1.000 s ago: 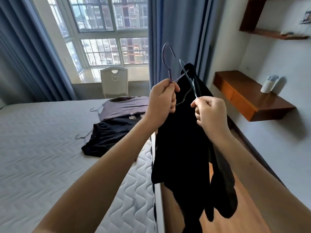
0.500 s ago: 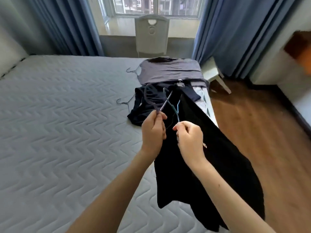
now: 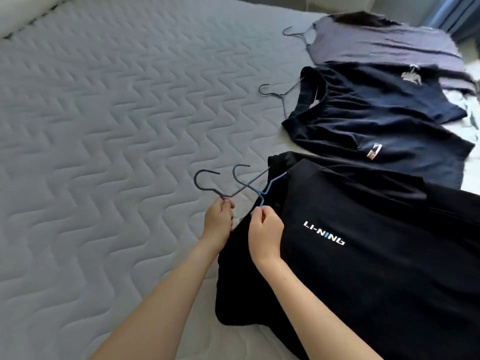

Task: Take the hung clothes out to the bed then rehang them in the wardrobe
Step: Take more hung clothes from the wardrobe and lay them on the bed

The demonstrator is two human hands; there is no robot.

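A black shirt point(image 3: 363, 268) with white lettering lies on the bed point(image 3: 104, 152) at the lower right, over another black garment. Two wire hangers stick out of their collars, hooks pointing left. My left hand point(image 3: 218, 219) pinches the neck of the grey-purple hanger point(image 3: 205, 183). My right hand point(image 3: 265, 229) pinches the neck of the blue hanger point(image 3: 249, 183). Farther back lie a navy shirt point(image 3: 376, 131) and a grey-purple shirt point(image 3: 384, 45), each on its own hanger.
The quilted grey mattress stretches wide to the left of the clothes. A blue curtain point(image 3: 459, 14) shows at the top right corner. A white pillow edge point(image 3: 20, 14) sits at the top left.
The black clothes hung in the air from both hangers a second ago; now they lie flat on the bed. My view has dropped from the window to the mattress.
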